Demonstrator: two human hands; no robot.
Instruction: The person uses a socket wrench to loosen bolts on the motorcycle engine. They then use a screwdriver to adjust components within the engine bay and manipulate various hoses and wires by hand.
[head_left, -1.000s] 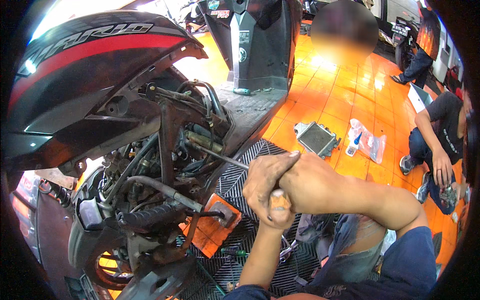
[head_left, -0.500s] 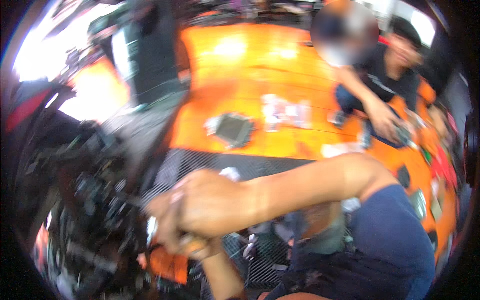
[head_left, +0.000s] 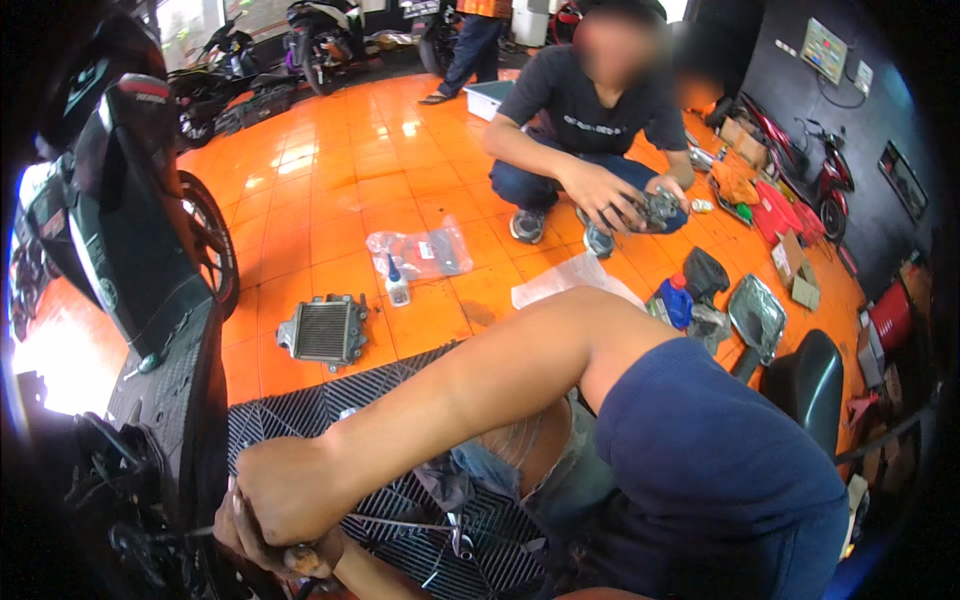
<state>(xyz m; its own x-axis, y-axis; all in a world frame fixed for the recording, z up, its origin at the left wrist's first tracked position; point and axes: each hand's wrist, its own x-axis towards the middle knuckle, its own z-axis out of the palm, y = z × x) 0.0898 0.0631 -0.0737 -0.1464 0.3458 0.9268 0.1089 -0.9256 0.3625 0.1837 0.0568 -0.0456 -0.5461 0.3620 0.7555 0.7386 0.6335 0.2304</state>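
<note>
My right hand (head_left: 285, 488) is closed in a fist beside the dark underside of a motor scooter (head_left: 165, 390) at the left. Just below it, my left hand (head_left: 318, 558) is closed too, partly covered by the right. A small orange-brown spot shows between the hands. What they grip is hidden. Dark mechanical parts (head_left: 110, 500) of the scooter lie to the left of my fingers. On the black ribbed mat (head_left: 330, 400) near my knee rests a metal wrench (head_left: 460, 540).
A radiator (head_left: 325, 332), a small bottle (head_left: 396, 285) and a clear plastic bag (head_left: 425, 250) lie on the orange tiles. Ahead, a co-worker squats, holding a dark metal part (head_left: 658, 207). To the right are a blue bottle (head_left: 676, 300), black covers and boxes. Several motorcycles stand behind.
My view has swung to the right and steadied, so the radiator, bag and co-worker appear further left. Both hands stay closed together by the scooter.
</note>
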